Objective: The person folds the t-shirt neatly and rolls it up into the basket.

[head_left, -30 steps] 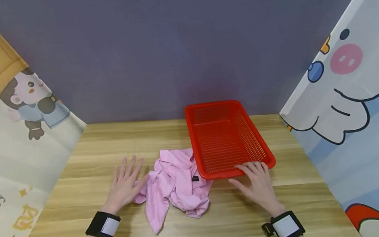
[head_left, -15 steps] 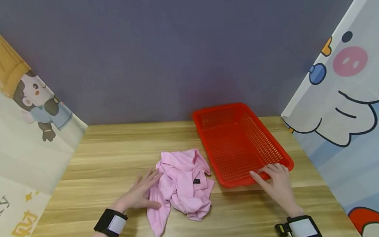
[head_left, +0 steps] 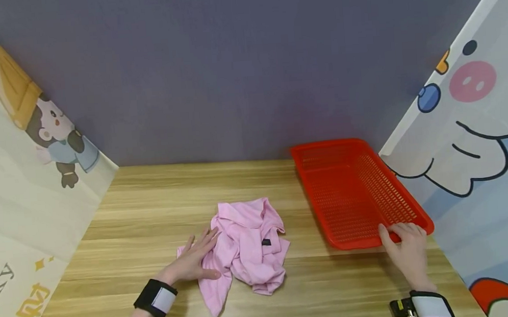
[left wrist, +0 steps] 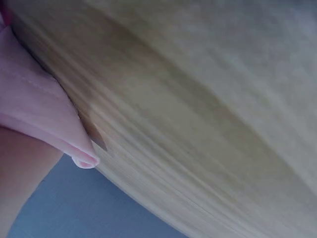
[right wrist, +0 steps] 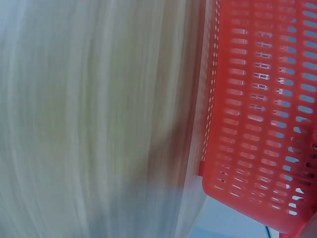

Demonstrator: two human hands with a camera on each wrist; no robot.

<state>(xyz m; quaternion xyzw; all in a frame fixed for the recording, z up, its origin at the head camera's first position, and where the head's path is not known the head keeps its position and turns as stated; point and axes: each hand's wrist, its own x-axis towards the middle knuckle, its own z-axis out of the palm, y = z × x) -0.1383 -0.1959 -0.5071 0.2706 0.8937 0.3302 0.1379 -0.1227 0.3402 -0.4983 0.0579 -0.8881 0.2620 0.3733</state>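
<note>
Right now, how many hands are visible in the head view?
2: the left hand, partly over the pink cloth; the right hand, gripping the near rim of the red basket.

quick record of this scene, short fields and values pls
surface: wood-grain table
cloth: pink cloth, crumpled, small dark label showing
container: red basket, perforated, right of the cloth, not touching it
left grip: bare hand touching the cloth's left part
right grip: bare hand, fingers curled at the basket's near rim
backdrop: dark grey wall
</note>
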